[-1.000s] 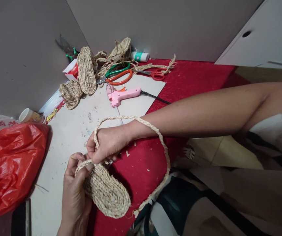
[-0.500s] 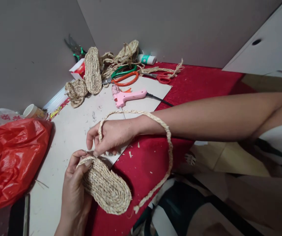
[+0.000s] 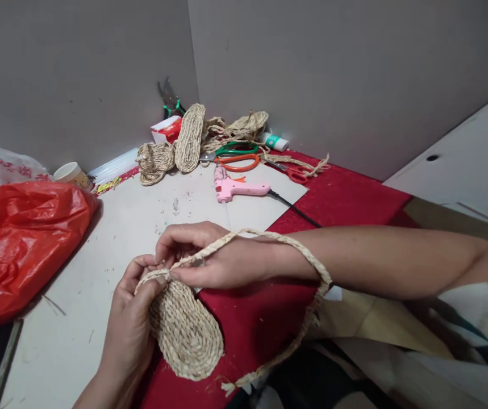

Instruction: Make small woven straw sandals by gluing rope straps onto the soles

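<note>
My left hand point(image 3: 130, 324) grips the near end of an oval sole of coiled straw braid point(image 3: 186, 332), thumb pressed on its upper rim. My right hand point(image 3: 209, 258) pinches the loose braided straw rope point(image 3: 312, 264) where it meets the sole's rim. The rope runs over my right wrist, loops round to the right and ends in a frayed tip near the bottom edge. Both hands hover over the line where the white board point(image 3: 120, 238) meets the red cloth point(image 3: 265, 318).
A pink glue gun point(image 3: 237, 187) with black cord lies behind my hands. At the back corner sit finished straw soles point(image 3: 188, 136), straw bundles, scissors with green and orange handles point(image 3: 233, 156), red scissors, a glue stick and a red-and-white box. A red plastic bag point(image 3: 22, 238) and a paper cup point(image 3: 71, 173) are at left.
The view has tilted up and shifted. My right hand turned flatter and moved down onto the sole's rim, drawing the rope loop lower and tighter over my wrist. My left hand keeps its grip.
</note>
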`<state>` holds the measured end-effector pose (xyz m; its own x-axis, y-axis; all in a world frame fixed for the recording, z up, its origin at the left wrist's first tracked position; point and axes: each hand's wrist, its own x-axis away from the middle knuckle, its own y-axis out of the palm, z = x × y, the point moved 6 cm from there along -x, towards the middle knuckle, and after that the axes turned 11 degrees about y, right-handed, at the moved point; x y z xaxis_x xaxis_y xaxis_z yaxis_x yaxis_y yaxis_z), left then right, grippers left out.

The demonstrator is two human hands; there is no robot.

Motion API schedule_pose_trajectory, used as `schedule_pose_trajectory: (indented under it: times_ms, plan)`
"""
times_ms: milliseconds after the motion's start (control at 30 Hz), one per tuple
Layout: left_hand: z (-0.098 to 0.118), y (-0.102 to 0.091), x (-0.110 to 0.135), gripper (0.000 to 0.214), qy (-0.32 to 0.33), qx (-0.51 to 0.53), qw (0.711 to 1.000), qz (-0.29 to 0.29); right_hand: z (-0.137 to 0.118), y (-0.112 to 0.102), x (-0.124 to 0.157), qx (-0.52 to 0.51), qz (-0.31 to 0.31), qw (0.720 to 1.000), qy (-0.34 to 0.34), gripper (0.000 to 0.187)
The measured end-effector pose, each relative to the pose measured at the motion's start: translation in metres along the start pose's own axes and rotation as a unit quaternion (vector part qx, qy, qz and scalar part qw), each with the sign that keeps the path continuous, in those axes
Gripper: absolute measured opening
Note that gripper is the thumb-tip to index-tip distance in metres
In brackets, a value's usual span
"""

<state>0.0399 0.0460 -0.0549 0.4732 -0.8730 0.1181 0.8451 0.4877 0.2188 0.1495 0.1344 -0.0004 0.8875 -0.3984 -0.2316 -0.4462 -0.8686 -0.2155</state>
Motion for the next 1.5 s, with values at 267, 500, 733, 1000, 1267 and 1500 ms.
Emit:
schedule_pose_trajectory:
  times_ms: [267,500,733,1000,1267,1500]
  plan:
    - [-0.004,-0.002,0.002,0.031,-0.003,-0.01,1.0,-0.001,0.005,0.002,-0.002,0.053,0.005,0.999,0.005,0.02]
    - [-0.003,-0.003,0.004,0.034,-0.005,-0.022,1.0,-0.012,0.007,0.003,-0.003,0.124,0.033,0.99,-0.063,0.015]
    - [0.001,0.001,0.005,0.034,-0.004,-0.058,0.998,0.018,0.019,-0.001,-0.006,0.073,0.008,0.993,0.088,0.018]
    - [0.005,0.002,0.007,0.034,0.005,-0.1,0.995,0.019,0.038,0.004,-0.008,-0.035,-0.097,0.965,0.242,0.015]
    - [0.006,0.001,0.007,0.03,0.038,-0.16,0.986,0.003,0.045,0.01,-0.007,-0.047,-0.102,0.961,0.251,0.012]
    - [0.003,0.003,0.008,0.028,0.023,-0.144,0.989,-0.021,0.032,0.012,-0.002,0.085,-0.06,0.972,0.209,0.015]
